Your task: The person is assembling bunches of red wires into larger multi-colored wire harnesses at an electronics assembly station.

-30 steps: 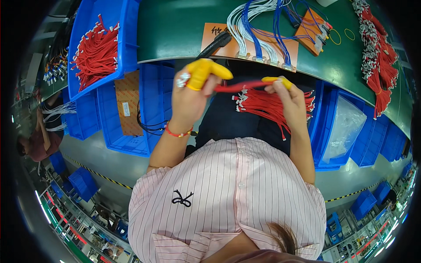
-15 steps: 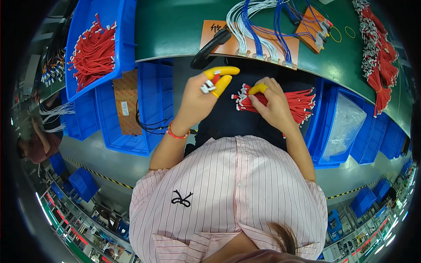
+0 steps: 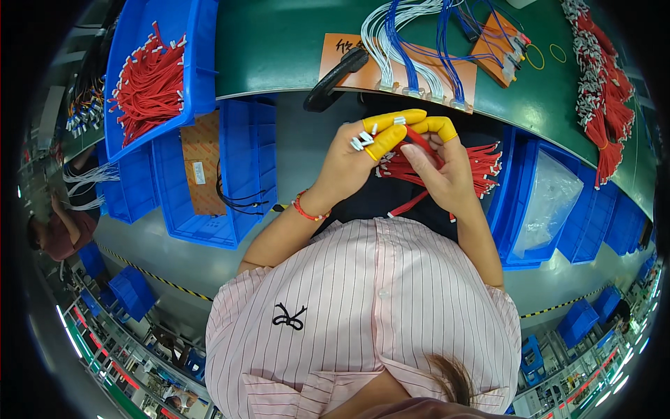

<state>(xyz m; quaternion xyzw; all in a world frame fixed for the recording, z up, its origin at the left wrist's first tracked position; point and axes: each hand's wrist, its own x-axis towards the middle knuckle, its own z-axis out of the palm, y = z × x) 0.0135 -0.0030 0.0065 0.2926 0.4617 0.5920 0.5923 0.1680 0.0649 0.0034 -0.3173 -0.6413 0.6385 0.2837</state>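
Note:
My left hand (image 3: 349,162), with yellow finger cots on thumb and forefinger, pinches short red cables; their white connectors (image 3: 361,141) stick out between the fingers. Close beside it, my right hand (image 3: 450,171) grips a red cable (image 3: 427,148) that runs up to the left fingertips; it wears a yellow cot too. Below and behind both hands, a bundle of red cables (image 3: 483,159) with white end connectors lies across my dark-clothed lap. One red cable (image 3: 407,204) juts out from the bundle toward my shirt. My hands hide the middle of the bundle.
The green table (image 3: 279,49) ahead holds a black-handled tool (image 3: 336,78), blue and white wires (image 3: 391,42) and more red cables (image 3: 600,91) at right. A blue bin (image 3: 199,84) of red cables stands left; further blue bins (image 3: 544,237) sit on the right.
My left hand has moved right to meet the right hand. The right hand has risen slightly off the bundle with a red cable, which now spans to the left fingers.

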